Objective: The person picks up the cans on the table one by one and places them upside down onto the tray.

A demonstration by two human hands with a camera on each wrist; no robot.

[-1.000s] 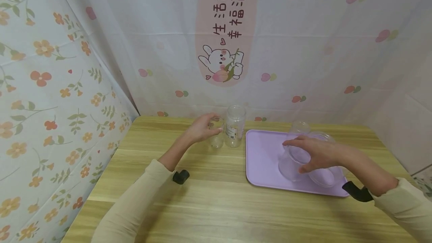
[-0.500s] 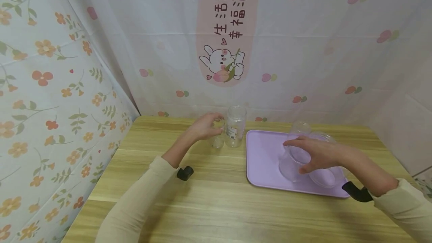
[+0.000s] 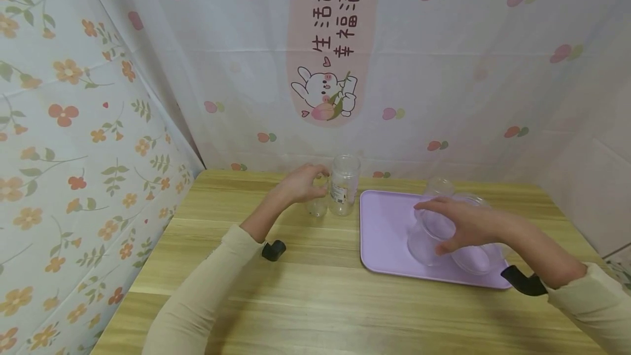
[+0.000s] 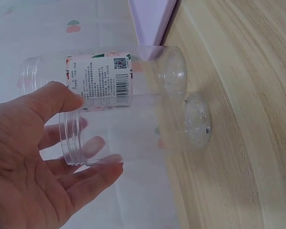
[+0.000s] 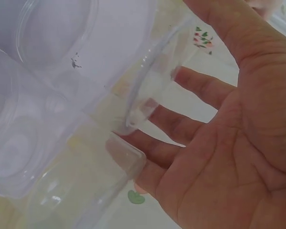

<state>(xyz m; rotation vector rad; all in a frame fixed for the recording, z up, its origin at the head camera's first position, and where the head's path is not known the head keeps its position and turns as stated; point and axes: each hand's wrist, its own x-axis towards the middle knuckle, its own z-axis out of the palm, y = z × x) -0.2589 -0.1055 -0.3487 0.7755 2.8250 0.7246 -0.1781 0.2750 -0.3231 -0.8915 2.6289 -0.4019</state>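
Note:
In the head view, my left hand (image 3: 304,184) is at a short clear plastic jar (image 3: 317,210) on the table. The left wrist view shows the thumb and fingers curled around the threaded neck of this jar (image 4: 133,136), which stands upright. Touching or nearly touching it is a taller clear jar (image 4: 100,78) with a printed label. My right hand (image 3: 465,223) is above a purple tray (image 3: 384,234), fingers spread by the rim of a clear container (image 3: 421,248). In the right wrist view, fingertips show through the clear plastic; whether they press on it I cannot tell.
Other clear containers (image 3: 475,262) stand on the tray beside and behind the right hand, partly hidden by it. The wood-grain table (image 3: 315,300) meets a patterned curtain (image 3: 236,86) at the back. A floral curtain (image 3: 89,152) hangs at the left.
My left hand and forearm have shifted slightly to the right around the short jar. The right hand and the tray stay where they were.

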